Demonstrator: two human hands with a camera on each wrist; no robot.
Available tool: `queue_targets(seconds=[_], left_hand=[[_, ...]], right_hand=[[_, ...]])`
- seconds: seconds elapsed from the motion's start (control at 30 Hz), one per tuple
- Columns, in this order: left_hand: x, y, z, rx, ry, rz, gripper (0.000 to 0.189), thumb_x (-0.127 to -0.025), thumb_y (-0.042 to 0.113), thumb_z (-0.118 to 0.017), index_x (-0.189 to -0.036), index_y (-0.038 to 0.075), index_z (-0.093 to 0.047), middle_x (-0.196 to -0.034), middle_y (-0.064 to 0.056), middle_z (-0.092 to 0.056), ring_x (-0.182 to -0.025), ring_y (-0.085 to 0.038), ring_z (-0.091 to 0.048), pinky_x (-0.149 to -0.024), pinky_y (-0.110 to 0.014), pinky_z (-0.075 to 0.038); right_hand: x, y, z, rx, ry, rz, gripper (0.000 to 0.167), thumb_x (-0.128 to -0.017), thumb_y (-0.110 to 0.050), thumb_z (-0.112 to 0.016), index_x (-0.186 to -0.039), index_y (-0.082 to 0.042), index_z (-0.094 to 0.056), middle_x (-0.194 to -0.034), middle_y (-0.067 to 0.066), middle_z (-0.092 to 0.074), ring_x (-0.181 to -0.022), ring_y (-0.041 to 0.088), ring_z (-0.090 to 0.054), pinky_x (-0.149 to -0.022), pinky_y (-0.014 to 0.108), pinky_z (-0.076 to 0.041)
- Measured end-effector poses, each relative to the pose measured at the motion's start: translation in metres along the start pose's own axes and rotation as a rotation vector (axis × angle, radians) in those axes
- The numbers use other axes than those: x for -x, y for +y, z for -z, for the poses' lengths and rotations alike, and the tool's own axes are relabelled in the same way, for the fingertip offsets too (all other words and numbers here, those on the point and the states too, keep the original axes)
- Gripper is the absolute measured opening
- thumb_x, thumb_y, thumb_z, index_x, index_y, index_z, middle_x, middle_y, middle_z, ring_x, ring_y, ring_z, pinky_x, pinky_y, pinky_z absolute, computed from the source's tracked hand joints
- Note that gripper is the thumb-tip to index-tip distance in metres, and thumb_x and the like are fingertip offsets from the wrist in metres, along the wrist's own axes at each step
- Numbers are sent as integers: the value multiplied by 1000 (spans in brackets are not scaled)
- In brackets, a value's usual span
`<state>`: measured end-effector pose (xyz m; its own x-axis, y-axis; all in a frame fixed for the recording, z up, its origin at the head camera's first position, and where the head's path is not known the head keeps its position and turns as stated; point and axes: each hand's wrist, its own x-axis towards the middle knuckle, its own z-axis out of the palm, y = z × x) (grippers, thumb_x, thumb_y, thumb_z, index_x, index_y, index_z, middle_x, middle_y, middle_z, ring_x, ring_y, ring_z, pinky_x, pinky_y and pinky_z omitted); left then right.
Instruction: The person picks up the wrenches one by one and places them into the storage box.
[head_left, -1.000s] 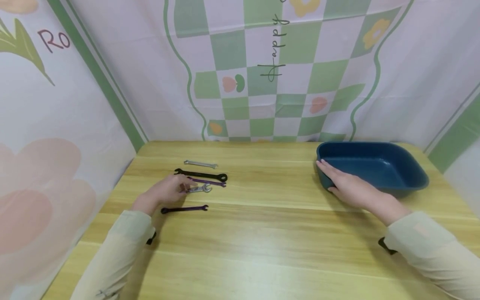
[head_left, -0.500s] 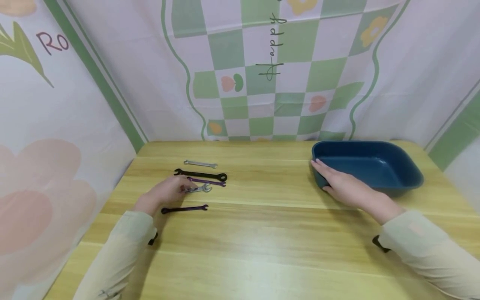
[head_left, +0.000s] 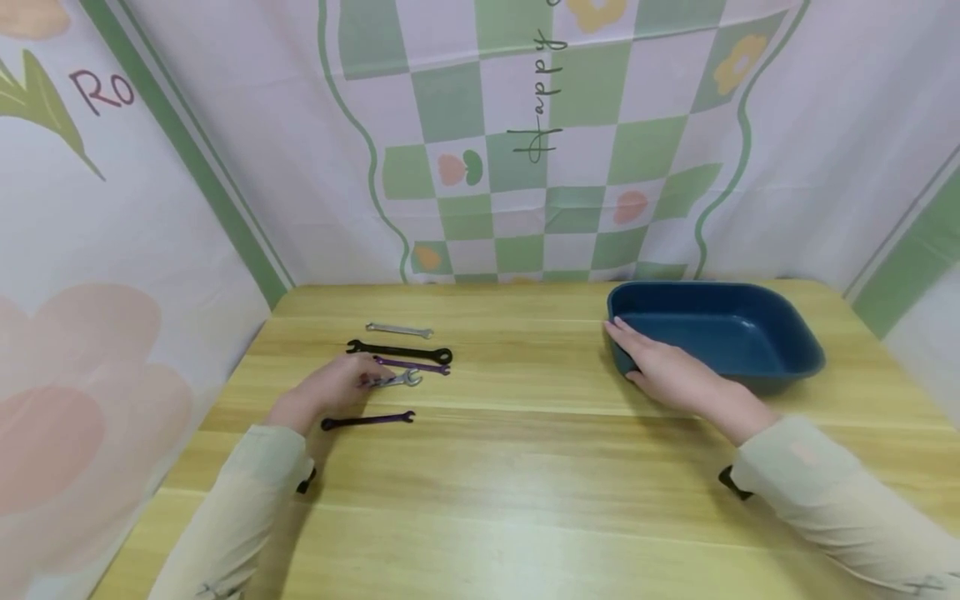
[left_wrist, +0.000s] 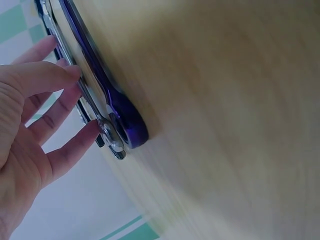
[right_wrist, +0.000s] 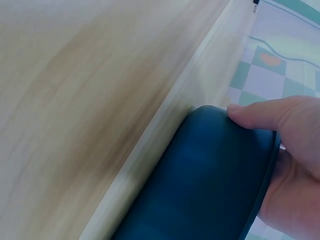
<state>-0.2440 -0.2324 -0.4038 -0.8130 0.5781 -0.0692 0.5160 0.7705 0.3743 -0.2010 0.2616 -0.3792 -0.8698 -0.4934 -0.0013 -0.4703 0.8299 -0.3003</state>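
Note:
At the left of the table, my left hand (head_left: 337, 385) pinches the handle of a silver wrench (head_left: 407, 378); its jawed end shows beyond the fingers in the head view. In the left wrist view the thumb and fingers lie along that silver wrench (left_wrist: 111, 134), beside a purple wrench (left_wrist: 126, 112). My right hand (head_left: 667, 371) grips the left wall of a dark blue basin (head_left: 712, 300). The right wrist view has the thumb on the outer face of the basin (right_wrist: 200, 175) and the other fingers over the rim, partly hidden.
Behind the left hand lie a purple wrench (head_left: 412, 365), a large black wrench (head_left: 401, 351) and a small silver wrench (head_left: 400, 331). A dark purple wrench (head_left: 367, 421) lies nearer the front. A patterned curtain (head_left: 517, 167) hangs along the table's (head_left: 510, 500) back edge.
The basin has slid left across the table with my right hand on it. My left hand has stayed at the silver wrench, nearly still.

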Motion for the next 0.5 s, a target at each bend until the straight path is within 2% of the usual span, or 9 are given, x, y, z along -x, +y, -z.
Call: queue_targets(seconds=[0.13,0.33,0.5], left_hand=[[-1,0,-1,-17,-7,15,42,-91,-14,-59,-125,7,-74,-112,-10,-68,-107,-31,-63,-96,-49,-53],[-3,1,-2,-6,-10,26,56,-80,-21,-54,-125,6,-73,-106,-7,-66,-95,-24,-61,-89,-44,-55],[-2,0,-3,-3,-12,31,60,-77,-22,-54,-127,6,-72,-108,-8,-65,-95,-24,-60,-88,-44,-55]], right_hand=[[-3,-4,-2,-3,-8,-21,75,-97,1,-66,-160,4,-25,-162,31,-20,-56,13,-58,-62,36,-49],[-9,-11,-5,-7,-6,-27,75,-97,1,-65,-160,4,-25,-163,31,-19,-47,12,-50,-58,34,-47],[-13,-17,-7,2,-5,-24,74,-97,1,-65,-160,4,-26,-163,30,-20,-50,12,-53,-61,36,-51]])
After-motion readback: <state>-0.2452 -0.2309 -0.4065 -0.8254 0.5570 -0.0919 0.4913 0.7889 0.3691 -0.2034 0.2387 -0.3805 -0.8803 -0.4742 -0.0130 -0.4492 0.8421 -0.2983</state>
